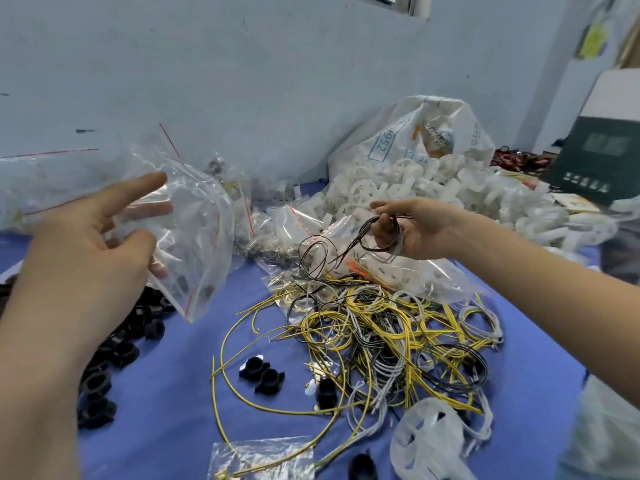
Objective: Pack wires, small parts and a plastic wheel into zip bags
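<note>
The left hand (86,251) pinches a clear zip bag (187,237) between thumb and fingers, lifted off the desk (180,382), probably to receive wires. The right hand (412,226) curls round a small coil of dark wire (375,233), raised beside it. Below lies the tangled wire pile (381,334); a white plastic wheel (429,441) waits nearer.

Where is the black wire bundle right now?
In the head view, right of centre: the right hand pinches the black wire bundle in the air above the wire pile, across from the zip bag in the left hand.
</note>
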Demonstrator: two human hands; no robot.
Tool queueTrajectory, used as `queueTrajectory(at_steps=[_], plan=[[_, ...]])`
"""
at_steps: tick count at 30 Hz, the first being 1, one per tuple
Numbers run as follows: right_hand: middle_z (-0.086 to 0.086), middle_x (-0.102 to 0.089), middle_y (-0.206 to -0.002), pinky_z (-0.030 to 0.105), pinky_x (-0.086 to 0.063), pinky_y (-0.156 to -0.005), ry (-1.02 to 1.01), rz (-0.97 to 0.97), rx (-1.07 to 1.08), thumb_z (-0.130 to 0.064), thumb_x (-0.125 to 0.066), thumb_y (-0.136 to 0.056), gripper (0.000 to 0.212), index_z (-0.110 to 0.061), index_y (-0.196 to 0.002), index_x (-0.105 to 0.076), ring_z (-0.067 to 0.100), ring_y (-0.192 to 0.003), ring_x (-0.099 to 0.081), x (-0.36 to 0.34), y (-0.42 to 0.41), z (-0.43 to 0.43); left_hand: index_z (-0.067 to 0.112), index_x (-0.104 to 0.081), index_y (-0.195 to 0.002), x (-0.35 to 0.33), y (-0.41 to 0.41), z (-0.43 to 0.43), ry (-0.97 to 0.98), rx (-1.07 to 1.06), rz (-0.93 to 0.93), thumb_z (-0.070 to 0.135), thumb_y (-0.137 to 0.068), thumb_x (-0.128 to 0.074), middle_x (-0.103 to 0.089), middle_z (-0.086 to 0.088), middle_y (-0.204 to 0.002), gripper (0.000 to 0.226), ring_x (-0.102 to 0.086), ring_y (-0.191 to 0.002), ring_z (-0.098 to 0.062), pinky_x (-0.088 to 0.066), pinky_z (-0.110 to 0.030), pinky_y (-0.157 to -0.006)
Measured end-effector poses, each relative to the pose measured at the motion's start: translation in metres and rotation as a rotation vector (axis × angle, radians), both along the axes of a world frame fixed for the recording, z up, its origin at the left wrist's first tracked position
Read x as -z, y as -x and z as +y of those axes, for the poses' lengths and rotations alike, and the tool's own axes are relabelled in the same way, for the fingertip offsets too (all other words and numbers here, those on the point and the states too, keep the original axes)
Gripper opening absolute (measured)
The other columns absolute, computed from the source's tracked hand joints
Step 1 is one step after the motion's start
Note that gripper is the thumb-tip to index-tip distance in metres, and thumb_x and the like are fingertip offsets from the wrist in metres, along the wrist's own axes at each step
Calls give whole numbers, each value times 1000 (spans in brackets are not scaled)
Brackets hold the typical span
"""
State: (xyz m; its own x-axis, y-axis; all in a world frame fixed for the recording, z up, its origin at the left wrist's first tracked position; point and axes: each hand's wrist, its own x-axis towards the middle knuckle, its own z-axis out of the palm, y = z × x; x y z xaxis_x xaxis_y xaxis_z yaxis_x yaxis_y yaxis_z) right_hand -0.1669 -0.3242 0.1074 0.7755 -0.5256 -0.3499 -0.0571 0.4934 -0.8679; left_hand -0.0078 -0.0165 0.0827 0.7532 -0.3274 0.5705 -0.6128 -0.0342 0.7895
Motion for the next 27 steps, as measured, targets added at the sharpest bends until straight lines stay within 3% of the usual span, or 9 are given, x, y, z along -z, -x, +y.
queueTrajectory(at_steps=[6,9,11,13,15,18,20,24,27], plan=[[6,-73,-75,12,-40,-40,122,-67,158,-2,-46,-93,21,-10,-91,-65,2,-36,-35,-17,31,-23,58,-58,-118,3,1,-9,-32,32,-17,18,-65,-41,-67,29,-107,68,-56,-42,0,-42,-8,-39],[5,-74,-81,15,-36,-39,535,90,2,-11,-52,-92,16,-8,-93,-68,3,-32,-33,1,36,-8,57,-58,-118,4,-3,-8,-45,47,-14,22,-66,-42,-66,31,-107,64,-65,-61,4,-49,-10,-48],[2,-74,-85,14,-35,-38,947,295,-77,-17,-59,-90,15,-13,-94,-72,0,-33,-37,32,34,7,57,-58,-118,4,-5,-8,-39,51,-15,27,-64,-43,-66,32,-106,63,-65,-65,8,-52,-11,-54],[1,-73,-79,13,-36,-40,1361,412,-93,-16,-58,-89,19,-19,-100,-74,1,-37,-43,65,26,12,57,-57,-118,5,-6,-8,-36,53,-24,34,-61,-43,-66,33,-106,63,-65,-62,6,-51,-12,-48],[2,-71,-75,20,-39,-45,1565,474,-73,-14,-52,-91,28,-21,-111,-71,9,-44,-47,86,16,9,57,-57,-119,9,-6,-8,-35,50,-38,38,-60,-43,-66,31,-107,64,-65,-60,4,-52,-15,-46],[6,-70,-94,28,-48,-61,1738,622,-66,-18,-49,-93,33,-22,-121,-65,19,-68,-58,99,-4,-10,53,-58,-121,14,-6,-9,-29,56,-34,37,-63,-47,-67,26,-111,61,-69,-71,-2,-61,-39,-72],[6,-65,-106,32,-50,-75,1801,703,-91,-23,-49,-93,38,-25,-130,-57,24,-92,-61,101,-15,-26,52,-58,-122,13,-5,-8,-33,63,-46,37,-65,-48,-68,24,-112,60,-70,-72,-7,-54,-57,-82],[10,-62,-110,34,-51,-78,1736,880,-3,-35,-58,-88,38,-20,-123,-59,28,-97,-60,92,-23,-62,55,-57,-122,12,-5,-6,-52,52,-46,37,-65,-48,-67,27,-111,60,-71,-73,-4,-56,-50,-81],[10,-67,-112,36,-53,-81,1665,845,21,-32,-59,-86,35,-19,-118,-65,29,-98,-62,90,-24,-80,57,-57,-119,8,-5,-8,-63,53,-56,28,-70,-48,-67,29,-109,58,-67,-73,6,-59,-32,-63]])
